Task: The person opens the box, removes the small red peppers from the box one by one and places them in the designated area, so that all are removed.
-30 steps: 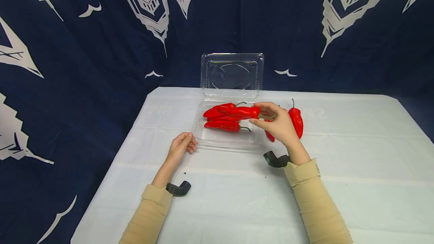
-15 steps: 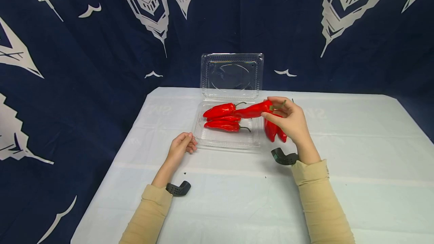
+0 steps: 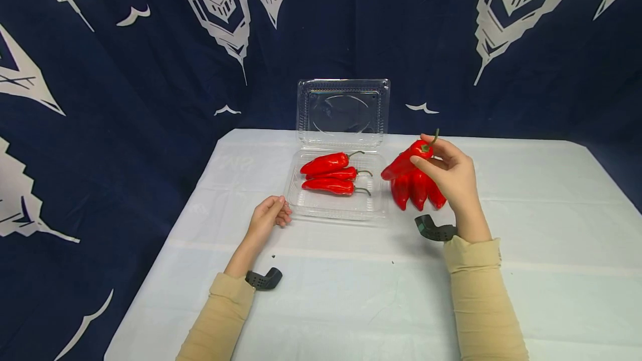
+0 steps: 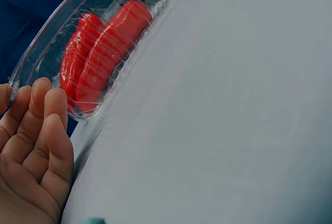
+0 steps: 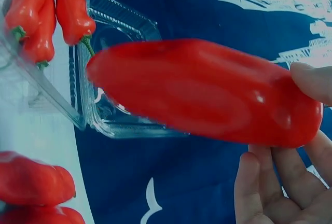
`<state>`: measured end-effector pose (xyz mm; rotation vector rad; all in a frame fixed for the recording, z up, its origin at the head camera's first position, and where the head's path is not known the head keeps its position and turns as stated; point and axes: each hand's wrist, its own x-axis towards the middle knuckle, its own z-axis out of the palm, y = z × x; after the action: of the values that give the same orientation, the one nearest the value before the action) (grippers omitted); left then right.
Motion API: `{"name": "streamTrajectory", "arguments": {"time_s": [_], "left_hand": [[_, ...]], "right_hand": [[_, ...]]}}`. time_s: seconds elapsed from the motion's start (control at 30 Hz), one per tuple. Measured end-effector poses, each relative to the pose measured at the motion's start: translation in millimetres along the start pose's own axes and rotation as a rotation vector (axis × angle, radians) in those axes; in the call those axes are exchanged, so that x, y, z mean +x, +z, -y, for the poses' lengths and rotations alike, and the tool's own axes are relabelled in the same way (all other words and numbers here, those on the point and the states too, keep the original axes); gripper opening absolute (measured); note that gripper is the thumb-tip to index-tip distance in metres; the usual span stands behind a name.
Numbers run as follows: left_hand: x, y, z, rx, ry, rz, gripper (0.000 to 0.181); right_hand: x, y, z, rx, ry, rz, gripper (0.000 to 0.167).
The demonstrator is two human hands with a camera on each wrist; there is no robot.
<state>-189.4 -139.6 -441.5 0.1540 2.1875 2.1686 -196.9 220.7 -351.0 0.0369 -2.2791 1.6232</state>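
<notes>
My right hand point(image 3: 455, 177) pinches a red pepper point(image 3: 401, 165) near its stem end, thumb on one side and fingers on the other. That pepper is tilted above other red peppers point(image 3: 418, 189) on the table, to the right of the clear plastic container point(image 3: 336, 213). Inside the container lie three red peppers point(image 3: 328, 185), side by side with green stems to the right. My left hand point(image 3: 270, 213) is at the container's left edge. In the left wrist view its thumb and forefinger pinch the container's corner point(image 4: 14, 83).
The container's hinged lid point(image 3: 343, 113) stands upright behind it. A white cloth covers the table point(image 3: 321, 305), with tiny dark specks on it. A dark blue curtain point(image 3: 150, 99) with white building prints hangs just behind the table.
My right hand has carried its pepper right, from above the container to above the peppers on the table, and turned it so the stem points up. The left hand has stayed put.
</notes>
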Motion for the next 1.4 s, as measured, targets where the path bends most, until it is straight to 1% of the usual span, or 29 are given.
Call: {"name": "streamTrajectory", "arguments": {"time_s": [0.23,0.57,0.67,0.8,0.93,1.03,1.2,1.4], "left_hand": [[0.0,-0.1,0.5,0.003,-0.006,-0.004,0.024],[0.3,-0.9,1.7,0.003,-0.002,-0.001,0.024],[0.5,-0.7,1.6,-0.001,0.0,-0.002,0.023],[0.5,-0.5,1.3,-0.002,0.002,-0.002,0.023],[0.3,-0.2,0.9,0.002,0.001,-0.002,0.023],[0.1,-0.4,0.7,0.004,0.0,-0.002,0.023],[0.0,-0.7,0.6,0.003,0.002,-0.001,0.023],[-0.2,-0.4,0.7,-0.004,0.0,-0.003,0.023]], "right_hand": [[2.8,-10,-4,0.026,0.002,-0.046,0.049],[4.5,-22,-10,0.03,-0.002,-0.121,0.049],[5.2,-25,-11,0.036,0.026,-0.146,0.049],[6.2,-29,-14,0.079,0.075,-0.186,0.047],[7.4,-34,-18,0.093,0.096,-0.219,0.045],[8.5,-37,-22,0.059,0.122,-0.233,0.046],[9.9,-41,-28,0.021,0.194,-0.261,0.049],[11.7,-45,-35,0.025,0.254,-0.283,0.052]]}}
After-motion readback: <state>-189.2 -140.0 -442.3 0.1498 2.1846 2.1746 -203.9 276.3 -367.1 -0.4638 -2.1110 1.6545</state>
